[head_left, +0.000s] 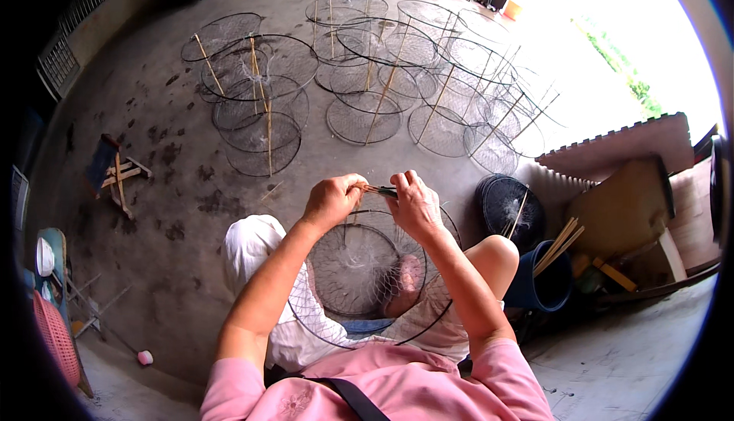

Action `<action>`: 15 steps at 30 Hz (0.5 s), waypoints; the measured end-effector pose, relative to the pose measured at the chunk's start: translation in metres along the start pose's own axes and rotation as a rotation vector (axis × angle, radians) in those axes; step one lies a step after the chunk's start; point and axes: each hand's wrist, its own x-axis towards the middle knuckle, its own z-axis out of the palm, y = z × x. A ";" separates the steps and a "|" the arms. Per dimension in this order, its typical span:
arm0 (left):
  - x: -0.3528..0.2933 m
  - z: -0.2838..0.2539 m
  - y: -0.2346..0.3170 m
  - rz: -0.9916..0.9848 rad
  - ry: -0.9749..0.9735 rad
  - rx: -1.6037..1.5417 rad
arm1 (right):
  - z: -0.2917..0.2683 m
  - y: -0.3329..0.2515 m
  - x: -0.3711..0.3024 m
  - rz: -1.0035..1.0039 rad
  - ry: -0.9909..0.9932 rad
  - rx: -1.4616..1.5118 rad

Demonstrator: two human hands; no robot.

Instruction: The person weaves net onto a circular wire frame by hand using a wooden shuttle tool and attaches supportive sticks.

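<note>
Two hands were seen, raised close together. In the left hand (334, 198), orange-brown strips (368, 188) were pinched between thumb and fingers; their number could not be told. In the right hand (413, 203), one narrow dark piece (388, 191) was gripped, its end set against the strips in the gap between the hands. Whether the two were joined could not be made out. Just below, one round net (352, 264) was held between the two knees (495, 253), with two dark hoops counted on it, a larger one above a smaller.

On the concrete floor (153, 268) ahead, more than a dozen hoops with mesh (363, 119) were spread in two groups, too overlapped for an exact count; three bamboo sticks (269, 142) were counted in the left group. To the right were placed one pile of black hoops (497, 203) and one blue bucket (522, 280), in which a few loose sticks (556, 247) were stood. To the left, one wooden-legged stool (116, 176), one pink basket (55, 337) and one white bowl (44, 257) were noted.
</note>
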 end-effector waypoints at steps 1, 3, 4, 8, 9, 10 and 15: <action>0.001 0.001 0.000 0.018 0.037 0.050 | 0.004 0.001 0.002 -0.010 -0.016 -0.090; 0.003 0.003 0.001 -0.023 0.103 0.135 | 0.008 0.009 0.004 -0.085 -0.003 -0.014; 0.004 0.004 0.002 -0.021 0.114 0.140 | 0.008 0.013 0.004 -0.065 -0.064 -0.008; 0.002 0.007 0.008 0.016 0.044 0.176 | 0.005 0.032 0.007 -0.012 0.105 0.262; 0.002 0.007 0.009 0.022 0.036 0.170 | 0.006 0.036 0.008 0.034 0.068 0.237; 0.001 0.006 0.010 0.016 0.022 0.170 | 0.006 0.040 0.010 0.059 0.051 0.222; -0.005 0.008 0.013 0.072 -0.064 0.135 | 0.012 0.053 0.031 0.281 -0.083 0.228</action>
